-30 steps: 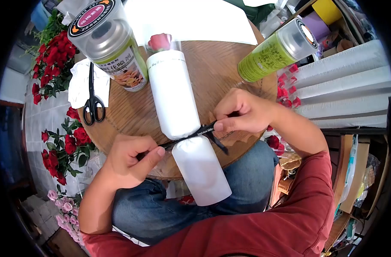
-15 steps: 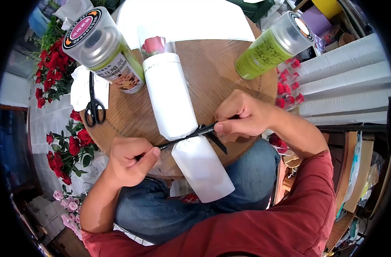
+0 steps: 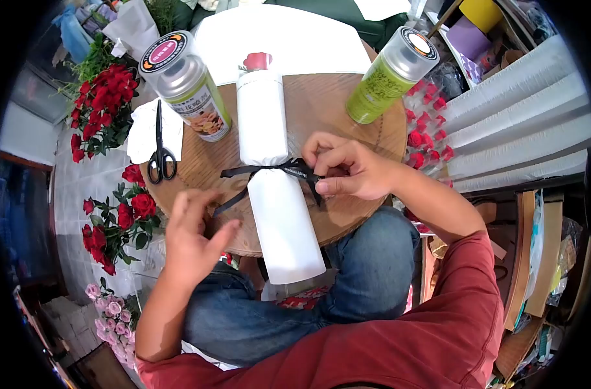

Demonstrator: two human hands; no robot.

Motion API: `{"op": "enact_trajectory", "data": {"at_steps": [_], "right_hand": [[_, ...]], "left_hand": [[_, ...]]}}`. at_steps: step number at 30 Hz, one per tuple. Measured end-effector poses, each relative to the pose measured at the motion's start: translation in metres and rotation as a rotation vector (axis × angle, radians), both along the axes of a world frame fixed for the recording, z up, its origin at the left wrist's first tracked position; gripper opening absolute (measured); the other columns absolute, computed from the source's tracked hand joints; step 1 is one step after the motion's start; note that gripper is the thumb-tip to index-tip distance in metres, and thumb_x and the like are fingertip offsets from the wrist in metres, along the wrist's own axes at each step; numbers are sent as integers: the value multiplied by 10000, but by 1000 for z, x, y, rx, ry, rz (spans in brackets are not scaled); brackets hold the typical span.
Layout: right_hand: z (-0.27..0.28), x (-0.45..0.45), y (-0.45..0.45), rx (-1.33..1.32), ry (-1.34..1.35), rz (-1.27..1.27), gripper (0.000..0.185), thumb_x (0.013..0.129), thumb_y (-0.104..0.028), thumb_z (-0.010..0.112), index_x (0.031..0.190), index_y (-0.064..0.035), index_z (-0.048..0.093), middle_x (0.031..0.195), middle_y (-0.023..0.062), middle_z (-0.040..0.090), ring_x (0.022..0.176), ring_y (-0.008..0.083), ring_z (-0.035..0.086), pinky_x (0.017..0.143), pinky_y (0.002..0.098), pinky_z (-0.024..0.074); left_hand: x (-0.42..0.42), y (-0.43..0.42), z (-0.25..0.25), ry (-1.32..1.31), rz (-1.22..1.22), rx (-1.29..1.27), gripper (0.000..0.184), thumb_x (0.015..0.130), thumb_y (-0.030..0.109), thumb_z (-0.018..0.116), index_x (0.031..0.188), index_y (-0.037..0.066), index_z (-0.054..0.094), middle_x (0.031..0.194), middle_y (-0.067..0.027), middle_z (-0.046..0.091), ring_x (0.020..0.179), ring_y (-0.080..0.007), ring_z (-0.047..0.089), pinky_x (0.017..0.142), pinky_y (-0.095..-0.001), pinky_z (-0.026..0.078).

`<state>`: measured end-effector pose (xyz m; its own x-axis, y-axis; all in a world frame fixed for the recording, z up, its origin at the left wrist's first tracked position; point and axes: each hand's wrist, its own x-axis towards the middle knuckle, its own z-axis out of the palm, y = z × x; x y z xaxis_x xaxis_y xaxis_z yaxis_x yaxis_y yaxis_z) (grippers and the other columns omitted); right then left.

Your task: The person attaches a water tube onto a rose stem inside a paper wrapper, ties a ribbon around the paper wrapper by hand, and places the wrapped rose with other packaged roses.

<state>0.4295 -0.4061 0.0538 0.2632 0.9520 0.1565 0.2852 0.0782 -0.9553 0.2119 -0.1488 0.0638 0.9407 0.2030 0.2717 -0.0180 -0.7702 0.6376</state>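
A single red rose [image 3: 257, 61] stands in a white paper wrap [image 3: 263, 120] that is gathered at its waist and flares out below over the table edge. Around the waist goes a black ribbon [image 3: 234, 172] with white lettering, knotted at the front, its ends hanging loose. My left hand [image 3: 195, 236] is open, fingers and thumb apart, just left of the wrap and close to one ribbon end. On the other side, my right hand [image 3: 347, 170] pinches the ribbon near the knot; the fingers partly hide the grip.
Two green spray cans, a left can [image 3: 195, 97] and a right can [image 3: 383, 81], stand on the round wooden table [image 3: 321, 97]. Black scissors [image 3: 159, 149] lie on white paper at left. White sheets [image 3: 282, 39] cover the far side. Red roses [image 3: 107, 97] fill the left floor.
My left hand has let go of the ribbon and opened. The ribbon, stretched taut before, now hangs loose at the knot. My right hand has shifted slightly inward; the wrap stands straighter.
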Motion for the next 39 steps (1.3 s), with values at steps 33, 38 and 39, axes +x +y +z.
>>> {"op": "enact_trajectory", "data": {"at_steps": [33,38,39], "right_hand": [[0,5,13,-166,398,-246,169,939,-80,683,784,-15,668,682,-14,598,611,53,504,544,222,375],[-3,9,7,-119,388,-257,138,963,-71,664,841,-11,689,704,-9,617,608,53,510,552,227,395],[-1,6,6,-97,392,-241,139,972,-79,662,856,-9,692,712,-8,621,605,52,508,552,225,395]], "left_hand": [[-23,-9,11,136,-32,112,62,902,-36,645,952,-26,612,840,-232,622,767,-457,619,664,-469,508],[-29,-19,26,345,-149,-410,77,860,22,751,860,-30,695,773,-129,686,687,-205,674,613,-321,497],[-28,-20,26,343,-152,-411,77,860,22,751,860,-30,695,773,-129,686,687,-205,674,613,-321,497]]}}
